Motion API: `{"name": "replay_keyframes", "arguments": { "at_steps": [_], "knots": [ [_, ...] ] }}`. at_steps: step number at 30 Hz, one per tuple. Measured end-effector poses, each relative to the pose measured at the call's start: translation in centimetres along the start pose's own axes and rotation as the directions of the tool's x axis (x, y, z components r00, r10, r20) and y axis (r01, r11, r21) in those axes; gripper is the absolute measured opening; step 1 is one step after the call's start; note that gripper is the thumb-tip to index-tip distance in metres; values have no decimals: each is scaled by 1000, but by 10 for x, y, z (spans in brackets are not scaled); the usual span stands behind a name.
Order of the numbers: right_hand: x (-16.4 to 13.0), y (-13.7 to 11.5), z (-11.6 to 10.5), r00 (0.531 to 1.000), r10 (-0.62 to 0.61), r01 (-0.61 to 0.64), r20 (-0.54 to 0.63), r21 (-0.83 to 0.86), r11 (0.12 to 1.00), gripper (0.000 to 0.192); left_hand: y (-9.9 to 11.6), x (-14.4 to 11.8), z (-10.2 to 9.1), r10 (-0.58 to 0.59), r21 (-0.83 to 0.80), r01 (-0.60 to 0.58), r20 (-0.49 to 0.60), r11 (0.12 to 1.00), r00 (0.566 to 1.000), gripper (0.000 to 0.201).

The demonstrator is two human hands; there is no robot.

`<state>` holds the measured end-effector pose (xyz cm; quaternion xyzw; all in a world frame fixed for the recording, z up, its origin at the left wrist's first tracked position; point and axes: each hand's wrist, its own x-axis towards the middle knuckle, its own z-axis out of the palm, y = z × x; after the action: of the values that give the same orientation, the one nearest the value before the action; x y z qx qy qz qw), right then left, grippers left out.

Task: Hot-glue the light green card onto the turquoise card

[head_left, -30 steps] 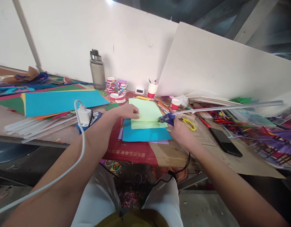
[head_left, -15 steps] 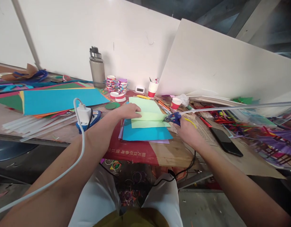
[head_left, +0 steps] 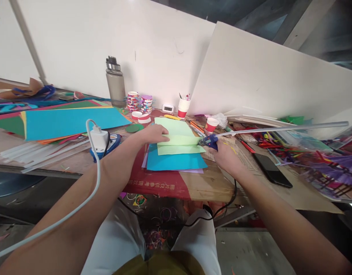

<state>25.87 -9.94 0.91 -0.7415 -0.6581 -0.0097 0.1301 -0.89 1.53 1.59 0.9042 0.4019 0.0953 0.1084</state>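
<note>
My left hand (head_left: 154, 134) pinches the left side of a sheet of light green paper (head_left: 176, 128), at a folded flap that lies across it. In my right hand (head_left: 226, 154) is a blue hot glue gun (head_left: 209, 142), its nozzle at the right end of the flap's edge. A long translucent glue stick (head_left: 279, 130) sticks out of the gun's back toward the right. Beneath the green paper lie a blue sheet (head_left: 176, 163) and a purple sheet (head_left: 194, 171). Any glue at the nozzle is too small to make out.
Left are stacked coloured sheets (head_left: 70, 122), loose glue sticks (head_left: 38, 152) and a charger (head_left: 100, 140) with a white cable crossing my left arm. A bottle (head_left: 115, 84) and paper cups (head_left: 183, 108) stand behind. A phone (head_left: 270, 170) and craft scraps lie right.
The view has shifted slightly, and the glue stick's far end now shows at the right. Both hands keep nearly the same places on the paper and the glue gun.
</note>
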Motion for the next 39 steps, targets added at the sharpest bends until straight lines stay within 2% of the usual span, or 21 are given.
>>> {"name": "replay_keyframes", "arguments": {
  "at_steps": [10, 18, 28, 34, 39],
  "knots": [
    [-7, 4, -13, 1000, 17, -17, -2, -122, 992, 36, 5, -2, -3, -14, 13, 14, 10, 1000, 1000, 24],
    [3, 7, -5, 1000, 8, -9, -6, -113, 994, 38, 3, 0, -2, -15, 12, 15, 11, 1000, 1000, 25],
    [-10, 20, -15, 999, -36, 39, 40, -85, 996, 35, 1, 1, -1, -8, 8, 8, 3, 1000, 1000, 25],
    [-17, 2, -20, 997, -48, 52, 53, -77, 996, 34, 0, 1, 0, -14, 12, 14, 1, 1000, 1000, 25],
    [-15, -17, -13, 995, -62, 68, 75, -80, 994, 30, -1, 2, 0, -1, 34, 1, -4, 999, 1000, 25]
  ]
}}
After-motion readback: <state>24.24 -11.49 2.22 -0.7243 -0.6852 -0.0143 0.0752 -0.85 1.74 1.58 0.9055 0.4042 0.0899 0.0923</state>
